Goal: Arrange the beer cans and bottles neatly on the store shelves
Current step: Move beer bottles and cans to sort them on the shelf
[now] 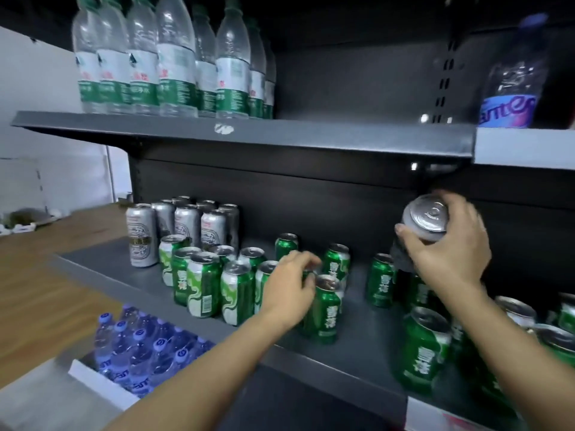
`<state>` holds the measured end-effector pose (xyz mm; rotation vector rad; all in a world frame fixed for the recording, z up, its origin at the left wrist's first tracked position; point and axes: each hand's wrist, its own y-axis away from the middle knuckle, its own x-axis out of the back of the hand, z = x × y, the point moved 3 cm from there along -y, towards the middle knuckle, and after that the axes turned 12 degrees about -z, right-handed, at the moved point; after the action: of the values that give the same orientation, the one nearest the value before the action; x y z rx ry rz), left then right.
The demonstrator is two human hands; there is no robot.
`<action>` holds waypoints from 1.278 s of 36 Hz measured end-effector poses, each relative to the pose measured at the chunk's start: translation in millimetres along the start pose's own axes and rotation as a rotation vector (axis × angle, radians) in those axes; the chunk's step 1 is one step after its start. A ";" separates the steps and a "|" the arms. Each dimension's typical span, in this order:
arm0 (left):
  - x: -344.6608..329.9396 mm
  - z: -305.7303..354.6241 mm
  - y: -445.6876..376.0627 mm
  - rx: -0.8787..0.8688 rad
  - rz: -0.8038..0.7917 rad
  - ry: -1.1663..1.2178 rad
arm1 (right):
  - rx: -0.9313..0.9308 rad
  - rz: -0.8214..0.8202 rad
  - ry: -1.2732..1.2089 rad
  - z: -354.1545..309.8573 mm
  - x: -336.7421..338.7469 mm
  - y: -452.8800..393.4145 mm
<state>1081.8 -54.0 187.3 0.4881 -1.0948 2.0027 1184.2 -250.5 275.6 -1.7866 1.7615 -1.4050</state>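
Two hands work over a dark, matte metal shelf (357,346). Lifted above the shelf, the right hand (448,250) has its fingers curled tight round a silver can (424,217), a smooth cylinder tilted so its shiny ringed top faces the camera. Lower and to the left, the left hand (291,286) pinches the rim of a glossy green can (323,312) standing upright on the shelf. More green cans (214,281) cluster just left of that hand; taller silver cans (141,234) stand beyond them. Clear plastic water bottles (174,57) with ribbed sides line the shelf above.
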 end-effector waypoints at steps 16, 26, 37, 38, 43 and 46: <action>137.2 -162.8 -33.5 0.215 0.251 -0.063 | 0.112 -0.342 -0.346 -125.9 -191.7 -55.4; 194.9 -251.7 -59.9 0.337 0.209 -0.164 | -0.105 -0.531 -0.375 -123.1 -322.3 -96.9; 186.1 -271.2 -125.0 0.050 -0.233 -0.460 | -0.350 -0.652 -0.155 -107.9 -389.7 -94.0; 183.2 -270.0 -129.6 0.022 -0.287 -0.499 | -0.368 -0.651 -0.144 -108.5 -391.1 -92.9; 174.7 -272.9 -139.9 -0.097 -0.399 -0.577 | -0.428 -0.673 -0.087 -109.9 -398.8 -89.1; 175.7 -275.8 -141.7 -0.115 -0.370 -0.521 | -0.447 -0.708 0.000 -111.9 -402.4 -87.4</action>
<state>1094.5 300.4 222.4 1.1064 -1.3030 1.5140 1236.6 169.5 221.5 -2.8480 1.5943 -1.2674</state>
